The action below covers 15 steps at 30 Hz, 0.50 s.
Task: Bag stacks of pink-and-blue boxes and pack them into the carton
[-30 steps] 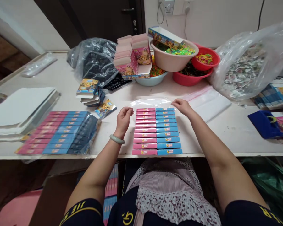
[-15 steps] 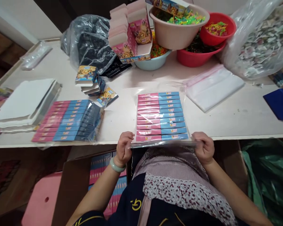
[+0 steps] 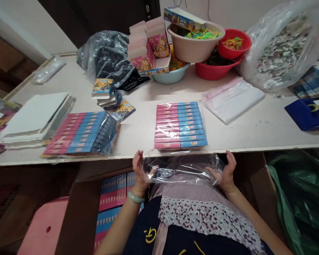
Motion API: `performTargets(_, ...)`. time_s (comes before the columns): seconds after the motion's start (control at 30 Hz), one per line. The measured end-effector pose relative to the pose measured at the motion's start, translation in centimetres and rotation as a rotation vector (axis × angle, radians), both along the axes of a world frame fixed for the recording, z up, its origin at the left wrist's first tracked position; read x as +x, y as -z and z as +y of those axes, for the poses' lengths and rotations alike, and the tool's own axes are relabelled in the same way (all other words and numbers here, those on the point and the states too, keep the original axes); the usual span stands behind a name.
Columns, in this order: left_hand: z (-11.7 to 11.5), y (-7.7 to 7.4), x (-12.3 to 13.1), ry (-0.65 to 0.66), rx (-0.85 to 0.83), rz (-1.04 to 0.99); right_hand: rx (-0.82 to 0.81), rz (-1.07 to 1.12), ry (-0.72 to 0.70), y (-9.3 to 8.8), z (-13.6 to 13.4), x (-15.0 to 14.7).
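Note:
A clear plastic bag (image 3: 180, 166) holds a block of pink and blue boxes (image 3: 179, 125) at the table's front edge. Its loose, empty end hangs over the edge toward my apron. At the left side of that flap is my left hand (image 3: 143, 173), fingers apart, thumb against the film. My right hand (image 3: 225, 173) is at the flap's right side, also with spread fingers and the thumb touching the plastic. Neither hand is closed on the bag. Left of it lies a second bagged block of pink and blue boxes (image 3: 79, 132).
White sheets (image 3: 37, 113) are stacked at the left. Flat clear bags (image 3: 234, 99) lie right of the boxes. Behind stand a beige basin (image 3: 195, 46), red basins (image 3: 215, 70) and display boxes (image 3: 143, 58). A blue tape dispenser (image 3: 303, 115) is at the right.
Both hands have gone from pinching the bag's corners to open fingers. The bag's loose end now hangs lower over the table edge, and the camera view has shifted a little.

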State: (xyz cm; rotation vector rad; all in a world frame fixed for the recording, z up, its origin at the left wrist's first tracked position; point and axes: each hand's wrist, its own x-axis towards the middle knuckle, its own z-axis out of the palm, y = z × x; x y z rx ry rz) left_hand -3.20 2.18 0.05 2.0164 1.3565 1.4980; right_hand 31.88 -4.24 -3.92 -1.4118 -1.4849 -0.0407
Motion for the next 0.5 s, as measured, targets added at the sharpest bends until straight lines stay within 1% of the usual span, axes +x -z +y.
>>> performTargets(0.07,1.8,0.5,1.0,-0.044,-0.101,-0.088,0.003,-0.070,0.104,0.3,2.4,-0.1)
performTargets(0.13,3.1,0.3,2.2,-0.040,-0.201,-0.248,-0.004,-0.079,0.118,0.1,4.4,-0.3)
performTargets(0.23,4.1,-0.7,3.6,-0.027,-0.312,-0.530,-0.077,0.013,-0.010,-0.8,6.2,-0.7)
performTargets(0.3,4.4,-1.5,4.1,-0.030,-0.357,-0.642,-0.139,0.133,-0.097,-1.6,6.8,-0.9)
performTargets(0.33,4.5,-1.8,4.2,-0.033,-0.380,-0.675,-0.160,0.203,-0.112,-1.9,7.0,-1.0)
performTargets(0.4,4.8,-2.1,4.1,-0.054,-0.432,-0.710,-0.186,0.329,-0.097,-2.4,7.3,-1.2)
performTargets(0.43,4.9,-2.2,4.0,-0.077,-0.454,-0.700,-0.201,0.371,-0.087,-2.5,7.4,-1.2)
performTargets(0.5,5.0,-2.3,3.9,-0.122,-0.485,-0.611,-0.248,0.416,-0.094,-2.7,7.6,-1.3)
